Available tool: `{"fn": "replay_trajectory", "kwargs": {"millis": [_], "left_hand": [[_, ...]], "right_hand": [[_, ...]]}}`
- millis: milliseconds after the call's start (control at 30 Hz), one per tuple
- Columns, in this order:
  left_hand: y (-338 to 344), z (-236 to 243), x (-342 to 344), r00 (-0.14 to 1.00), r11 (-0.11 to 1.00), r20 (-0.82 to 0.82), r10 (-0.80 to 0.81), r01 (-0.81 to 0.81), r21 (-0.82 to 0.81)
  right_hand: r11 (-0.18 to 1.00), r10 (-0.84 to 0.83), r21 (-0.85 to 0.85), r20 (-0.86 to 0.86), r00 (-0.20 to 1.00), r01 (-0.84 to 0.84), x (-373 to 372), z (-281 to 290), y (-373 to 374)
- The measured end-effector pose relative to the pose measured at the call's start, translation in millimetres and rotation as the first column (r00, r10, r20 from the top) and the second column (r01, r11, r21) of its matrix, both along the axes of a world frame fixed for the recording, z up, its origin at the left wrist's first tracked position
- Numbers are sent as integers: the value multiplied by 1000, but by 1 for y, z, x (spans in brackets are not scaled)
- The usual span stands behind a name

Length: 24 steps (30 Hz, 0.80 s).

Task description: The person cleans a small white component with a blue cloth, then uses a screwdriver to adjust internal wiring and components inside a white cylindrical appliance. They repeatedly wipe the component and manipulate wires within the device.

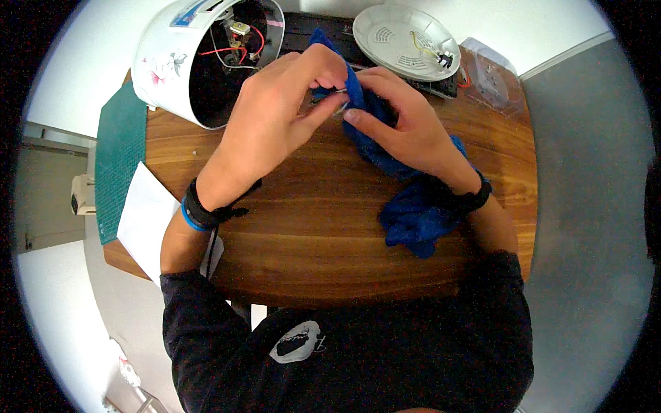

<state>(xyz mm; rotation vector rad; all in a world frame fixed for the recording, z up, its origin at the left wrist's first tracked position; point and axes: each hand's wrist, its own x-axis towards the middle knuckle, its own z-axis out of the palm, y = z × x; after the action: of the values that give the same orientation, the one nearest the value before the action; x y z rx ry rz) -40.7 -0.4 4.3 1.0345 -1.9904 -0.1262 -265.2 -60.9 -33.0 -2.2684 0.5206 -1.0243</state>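
Note:
My left hand (275, 110) is closed in a pinch, with a small shiny metal part (341, 91) between thumb and fingers. Its exact kind is too small to make out. A blue cloth (420, 210) runs up from the right side of the table to the fingertips. My right hand (403, 120) grips the upper part of that cloth between thumb and fingers, pressed against the metal part. The cloth's lower end lies bunched on the wood under my right wrist. Both hands meet just above the far middle of the table.
A white flowered cylindrical housing (162, 72) lies on its side at far left, red wires inside. Behind are a black keyboard (310, 31), a round white base (382, 41) with wires, and a clear plastic tray (489, 82). A green cutting mat (120, 165) and white paper (141, 213) lie left.

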Motion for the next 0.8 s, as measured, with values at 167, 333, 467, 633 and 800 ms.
{"fn": "replay_trajectory", "kwargs": {"millis": [167,333,467,633,800], "left_hand": [[1,9,-5,999,991,35,-2,7,-133],[-5,-1,3,999,999,28,-26,28,-38],[-6,-3,2,1000,997,19,-18,20,-74],[-4,-3,-2,995,1000,-103,11,-10,14],[0,1,-1,999,997,-24,-24,25,70]], "right_hand": [[998,-59,33,-73,996,61,-8,8,2],[979,-145,139,-42,989,149,-16,7,-7],[996,18,-86,29,999,-16,-13,7,-15],[989,31,-141,-47,998,-38,-12,8,-11],[991,20,134,-33,999,-15,-17,14,-7]]}}
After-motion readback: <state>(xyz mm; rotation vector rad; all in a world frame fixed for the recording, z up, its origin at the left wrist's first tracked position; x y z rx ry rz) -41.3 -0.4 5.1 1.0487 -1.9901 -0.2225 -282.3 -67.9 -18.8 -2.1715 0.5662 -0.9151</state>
